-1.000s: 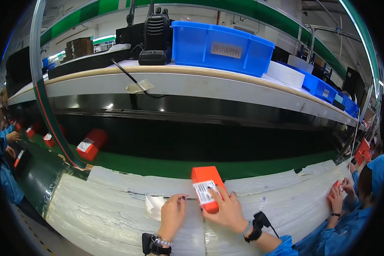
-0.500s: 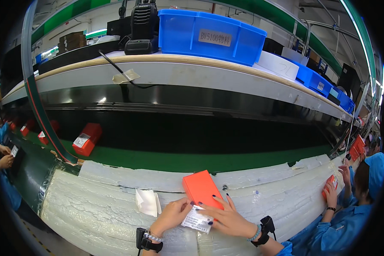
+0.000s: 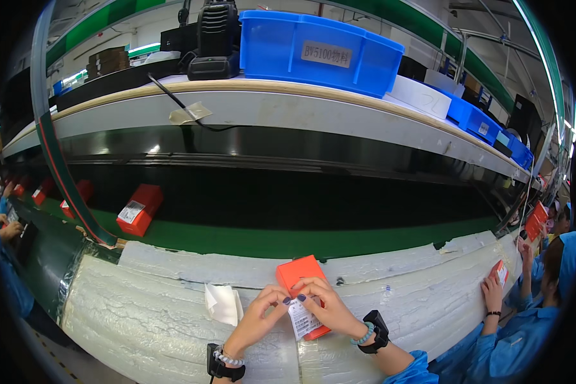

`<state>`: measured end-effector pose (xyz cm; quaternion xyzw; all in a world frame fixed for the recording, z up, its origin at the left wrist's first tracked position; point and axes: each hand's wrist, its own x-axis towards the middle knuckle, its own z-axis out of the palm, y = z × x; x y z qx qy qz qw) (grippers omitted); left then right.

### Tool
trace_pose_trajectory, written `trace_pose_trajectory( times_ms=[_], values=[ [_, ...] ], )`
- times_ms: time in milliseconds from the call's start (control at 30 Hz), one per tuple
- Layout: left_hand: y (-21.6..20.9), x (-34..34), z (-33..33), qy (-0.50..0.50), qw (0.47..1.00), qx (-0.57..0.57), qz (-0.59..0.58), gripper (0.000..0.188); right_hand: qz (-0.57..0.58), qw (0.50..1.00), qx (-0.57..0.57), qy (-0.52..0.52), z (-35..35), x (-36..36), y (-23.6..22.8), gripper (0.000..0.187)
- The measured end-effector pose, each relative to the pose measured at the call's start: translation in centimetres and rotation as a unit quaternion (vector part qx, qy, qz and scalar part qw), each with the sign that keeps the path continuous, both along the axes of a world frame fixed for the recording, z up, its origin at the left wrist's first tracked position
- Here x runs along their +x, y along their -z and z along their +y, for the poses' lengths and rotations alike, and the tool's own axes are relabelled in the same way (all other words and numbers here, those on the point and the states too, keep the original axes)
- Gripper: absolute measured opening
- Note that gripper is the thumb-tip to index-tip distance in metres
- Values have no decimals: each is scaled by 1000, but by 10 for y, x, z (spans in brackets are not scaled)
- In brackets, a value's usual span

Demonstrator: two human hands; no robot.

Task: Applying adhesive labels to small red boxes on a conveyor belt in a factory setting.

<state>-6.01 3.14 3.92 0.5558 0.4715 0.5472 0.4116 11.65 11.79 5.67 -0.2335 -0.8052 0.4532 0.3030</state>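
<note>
An orange-red box (image 3: pixel 299 269) lies on the wrapped bench top in front of me, its near end showing below my fingers. Over that near end is a white printed label (image 3: pixel 303 322). Both my hands pinch the label's upper edge, thumb against finger, with their tips almost meeting. My left hand (image 3: pixel 260 318) comes in from the left side, closed on the label. From the other side my right hand (image 3: pixel 329 312) is closed on it too, above the box. Whether the label touches the box I cannot tell.
Folded white paper (image 3: pixel 222 303) lies left of the box. Beyond the bench, a green conveyor belt (image 3: pixel 249 240) carries a labelled red box (image 3: pixel 141 210) and others. A shelf holds a blue bin (image 3: pixel 320 54) and a two-way radio (image 3: pixel 216 41). At right, a co-worker (image 3: pixel 515 333) handles a red box.
My right hand has moved up and left, its fingers now pinched beside my left hand's. The label sits more upright, and the box has turned slightly. Boxes on the belt have shifted right.
</note>
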Motion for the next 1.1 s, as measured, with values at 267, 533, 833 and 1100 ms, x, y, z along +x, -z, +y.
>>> trace_pose_trajectory(
  times_ms=[267, 533, 833, 1100],
  values=[
    [7, 19, 5, -33, 995, 39, -89, 12, 65, 996, 54, 27, -14, -13, 5, 30],
    [3, 25, 5, -67, 988, 21, -136, 18, 66, 997, 31, -25, -15, -6, 4, 40],
    [-3, 6, 7, -194, 940, 15, -280, 20, 296, 936, -187, -42, 32, 47, -9, 28],
    [13, 2, -1, 34, 964, -253, 72, 26, 50, 974, -215, -54, 28, 55, -24, 57]
  ],
)
